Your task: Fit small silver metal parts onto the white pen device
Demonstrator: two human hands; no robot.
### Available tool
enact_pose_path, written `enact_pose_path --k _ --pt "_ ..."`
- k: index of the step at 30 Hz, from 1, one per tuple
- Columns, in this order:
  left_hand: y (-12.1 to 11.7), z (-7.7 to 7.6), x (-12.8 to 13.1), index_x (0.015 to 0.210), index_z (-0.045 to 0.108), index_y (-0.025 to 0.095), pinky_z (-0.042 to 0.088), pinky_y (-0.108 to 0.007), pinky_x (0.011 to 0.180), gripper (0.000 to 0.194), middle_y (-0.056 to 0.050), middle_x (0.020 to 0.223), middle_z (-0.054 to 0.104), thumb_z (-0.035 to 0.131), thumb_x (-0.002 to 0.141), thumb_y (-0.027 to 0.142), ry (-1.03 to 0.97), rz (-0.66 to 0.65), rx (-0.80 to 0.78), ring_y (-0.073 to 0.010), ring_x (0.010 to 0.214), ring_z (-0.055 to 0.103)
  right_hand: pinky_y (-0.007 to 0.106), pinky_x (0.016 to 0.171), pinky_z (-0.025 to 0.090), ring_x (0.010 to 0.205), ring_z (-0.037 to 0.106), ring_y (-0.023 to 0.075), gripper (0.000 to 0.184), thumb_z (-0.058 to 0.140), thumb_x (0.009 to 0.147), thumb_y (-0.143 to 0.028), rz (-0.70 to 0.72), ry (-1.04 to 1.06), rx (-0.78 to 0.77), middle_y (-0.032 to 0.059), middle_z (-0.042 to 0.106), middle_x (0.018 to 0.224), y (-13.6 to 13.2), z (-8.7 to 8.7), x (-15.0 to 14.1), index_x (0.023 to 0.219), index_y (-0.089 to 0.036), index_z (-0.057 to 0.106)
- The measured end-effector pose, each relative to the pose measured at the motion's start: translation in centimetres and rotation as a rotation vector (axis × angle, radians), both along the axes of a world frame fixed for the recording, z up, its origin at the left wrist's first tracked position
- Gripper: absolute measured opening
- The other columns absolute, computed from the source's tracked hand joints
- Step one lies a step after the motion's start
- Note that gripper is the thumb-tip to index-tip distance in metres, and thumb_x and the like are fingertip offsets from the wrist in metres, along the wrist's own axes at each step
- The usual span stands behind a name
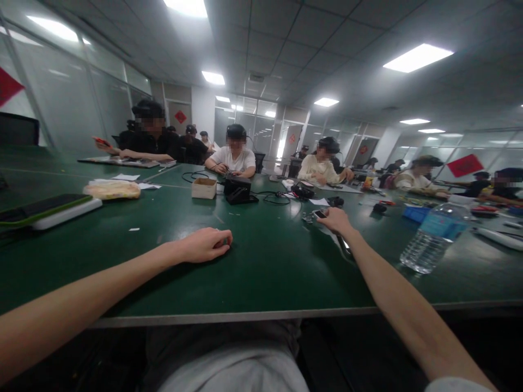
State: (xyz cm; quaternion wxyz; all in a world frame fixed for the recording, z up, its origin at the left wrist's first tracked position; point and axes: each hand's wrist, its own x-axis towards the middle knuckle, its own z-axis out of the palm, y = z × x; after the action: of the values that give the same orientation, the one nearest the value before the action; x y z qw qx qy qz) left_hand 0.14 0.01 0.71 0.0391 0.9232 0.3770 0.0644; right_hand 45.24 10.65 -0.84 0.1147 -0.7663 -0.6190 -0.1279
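My left hand rests on the green table with its fingers curled under; nothing shows in it. My right hand reaches farther out and closes around a small silvery object with a dark face, too small to name. Just beyond that hand lie a few small metal bits. A thin dark tool lies under my right forearm, partly hidden.
A clear water bottle stands at the right. A small cardboard box, a black device with cables, a wrapped packet and a green-edged tablet lie on the table. Several other people work along the far side.
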Motion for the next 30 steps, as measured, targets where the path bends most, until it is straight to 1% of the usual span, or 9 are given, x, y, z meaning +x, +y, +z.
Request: enact_pose_path --k 2,7,13,17,21,25,28,30 --pt "0.01 0.04 -0.03 0.100 0.057 0.021 0.036 -0.025 0.060 0.022 -0.002 0.076 0.060 0.042 0.090 0.034 -0.002 -0.003 0.000 -0.0170 0.068 0.055 0.026 0.067 0.044 0.088 0.062 0.0239 0.034 0.062 0.075 -0.045 -0.001 0.010 -0.001 0.0119 0.068 0.095 0.03 -0.25 0.13 0.086 -0.014 0.068" --pt "-0.02 0.13 0.06 0.099 0.058 0.020 0.037 -0.025 0.060 0.022 -0.002 0.076 0.061 0.043 0.089 0.033 -0.004 0.007 0.001 -0.0172 0.068 0.056 0.026 0.069 0.044 0.087 0.062 0.0241 0.034 0.062 0.075 -0.042 0.011 -0.031 -0.006 0.0145 0.065 0.100 -0.10 -0.49 0.12 0.090 -0.013 0.066" --pt "-0.23 0.26 0.32 0.099 0.058 0.020 0.036 -0.025 0.059 0.022 -0.002 0.075 0.060 0.042 0.089 0.032 0.006 0.013 -0.004 -0.0171 0.067 0.055 0.030 0.075 0.046 0.095 0.061 0.0275 0.038 0.062 0.076 -0.039 0.019 -0.056 0.038 0.0166 0.060 0.110 -0.47 -0.37 -0.39 0.104 -0.012 0.062" --pt "-0.09 0.15 0.27 0.098 0.057 0.020 0.036 -0.025 0.060 0.022 -0.002 0.076 0.060 0.042 0.089 0.032 0.008 0.009 0.003 -0.0173 0.068 0.055 0.031 0.076 0.047 0.098 0.061 0.0280 0.041 0.062 0.076 -0.037 0.003 -0.046 0.047 0.0173 0.059 0.113 -0.54 -0.40 -0.59 0.108 -0.011 0.061" --pt "0.02 0.06 0.13 0.099 0.057 0.020 0.037 -0.026 0.061 0.022 -0.002 0.076 0.061 0.042 0.089 0.034 -0.005 -0.006 0.003 -0.0175 0.069 0.056 0.029 0.073 0.046 0.095 0.062 0.0271 0.040 0.062 0.075 -0.039 0.009 -0.041 0.053 0.0170 0.060 0.111 -0.56 -0.38 -0.55 0.105 -0.012 0.063" --pt "-0.26 0.29 0.18 0.099 0.058 0.020 0.037 -0.026 0.059 0.023 -0.002 0.075 0.061 0.042 0.089 0.033 -0.005 0.000 -0.011 -0.0174 0.067 0.056 0.028 0.069 0.044 0.089 0.062 0.0255 0.040 0.061 0.075 -0.048 0.036 0.019 0.021 0.0147 0.065 0.100 -0.47 -0.10 -0.41 0.095 -0.013 0.066" --pt "-0.45 0.44 0.27 0.099 0.058 0.020 0.038 -0.026 0.060 0.023 -0.002 0.076 0.061 0.042 0.088 0.032 -0.002 0.001 -0.006 -0.0175 0.068 0.056 0.026 0.067 0.042 0.085 0.062 0.0239 0.044 0.058 0.075 -0.053 0.106 0.058 -0.044 0.0129 0.067 0.096 -0.31 0.22 -0.48 0.091 -0.013 0.067" --pt "-0.48 0.45 0.28 0.099 0.058 0.020 0.039 -0.026 0.061 0.023 -0.002 0.077 0.062 0.042 0.089 0.033 0.001 0.000 0.002 -0.0174 0.068 0.056 0.026 0.066 0.041 0.085 0.061 0.0234 0.043 0.057 0.076 -0.053 0.160 0.058 -0.095 0.0119 0.068 0.094 -0.23 0.42 -0.71 0.090 -0.014 0.068"
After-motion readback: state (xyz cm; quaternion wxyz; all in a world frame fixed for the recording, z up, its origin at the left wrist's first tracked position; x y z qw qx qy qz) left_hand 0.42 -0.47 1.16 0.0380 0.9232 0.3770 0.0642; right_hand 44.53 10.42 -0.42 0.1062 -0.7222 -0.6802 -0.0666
